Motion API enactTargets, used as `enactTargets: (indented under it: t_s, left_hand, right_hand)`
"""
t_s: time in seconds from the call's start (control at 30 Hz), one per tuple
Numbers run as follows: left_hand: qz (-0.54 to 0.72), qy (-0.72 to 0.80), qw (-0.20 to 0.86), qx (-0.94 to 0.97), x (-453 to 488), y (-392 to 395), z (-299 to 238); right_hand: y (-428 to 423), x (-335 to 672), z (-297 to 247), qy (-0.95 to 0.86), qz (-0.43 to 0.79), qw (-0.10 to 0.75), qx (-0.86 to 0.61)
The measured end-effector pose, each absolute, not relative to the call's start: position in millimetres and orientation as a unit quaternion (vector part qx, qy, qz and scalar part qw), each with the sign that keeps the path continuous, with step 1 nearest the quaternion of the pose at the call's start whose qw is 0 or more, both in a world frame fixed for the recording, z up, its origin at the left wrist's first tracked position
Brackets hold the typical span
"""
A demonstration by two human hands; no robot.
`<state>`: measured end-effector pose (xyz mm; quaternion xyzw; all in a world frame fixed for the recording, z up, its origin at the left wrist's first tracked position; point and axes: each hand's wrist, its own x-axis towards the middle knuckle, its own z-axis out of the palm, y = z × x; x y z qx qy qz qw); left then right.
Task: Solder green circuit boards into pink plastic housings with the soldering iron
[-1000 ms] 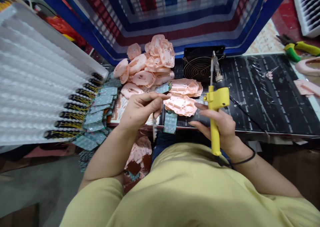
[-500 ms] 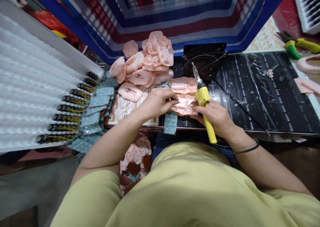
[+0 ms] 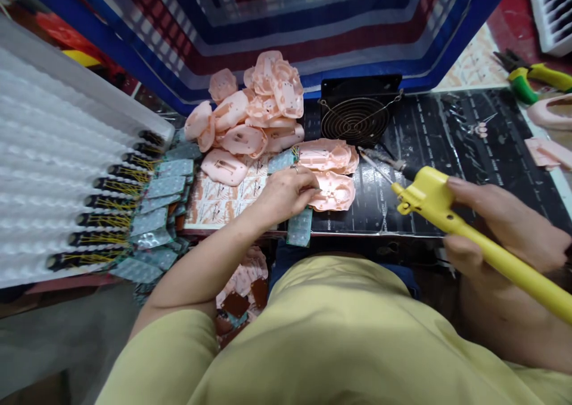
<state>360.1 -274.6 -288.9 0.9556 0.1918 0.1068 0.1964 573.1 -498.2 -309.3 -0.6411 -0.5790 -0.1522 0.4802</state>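
Observation:
My right hand (image 3: pixel 521 223) is wrapped round the yellow handle of a soldering gun (image 3: pixel 433 193), its thin metal tip aimed left toward the shells. My left hand (image 3: pixel 286 193) is closed, thumb and fingers pinched over the left end of the nearer pink plastic shell (image 3: pixel 335 192); whatever lies between the fingertips is hidden. Just behind that one lies another open pink shell (image 3: pixel 328 155), with a green circuit board (image 3: pixel 281 161) and thin wires at its left end. A second circuit board (image 3: pixel 300 227) sticks out below my left hand, over the bench edge.
Pink shells are heaped (image 3: pixel 243 137) at the back left. White foam (image 3: pixel 75 149) at left holds black cylinders with yellow wires and circuit boards (image 3: pixel 156 196). A black fan (image 3: pixel 357 116) stands before a blue-framed crate (image 3: pixel 313 83). Pliers (image 3: pixel 531 77) lie at right.
My right hand has left the shells, moving right and closer to the camera; the soldering gun swung from upright to pointing left. My left hand stays at the near shell.

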Motion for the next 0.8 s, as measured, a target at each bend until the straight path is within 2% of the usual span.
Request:
enactTargets:
  t_s: [0.1, 0.27, 0.43, 0.8]
  left_hand:
    - [0.108, 0.185, 0.176, 0.961, 360, -275, -290]
    - [0.107, 0.179, 0.153, 0.966, 360, -275, -292]
    - [0.105, 0.180, 0.158, 0.965, 359, -274, -291]
    - [0.108, 0.170, 0.162, 0.966, 359, -274, -292]
  right_hand:
    - [-496, 578, -317, -0.630, -0.137, 0.522, -0.557]
    - [-492, 576, -326, -0.661, -0.032, 0.549, -0.510]
    - [-487, 570, -335, -0.673, -0.020, 0.573, -0.467]
    - [-479, 571, -327, -0.716, -0.032, 0.534, -0.447]
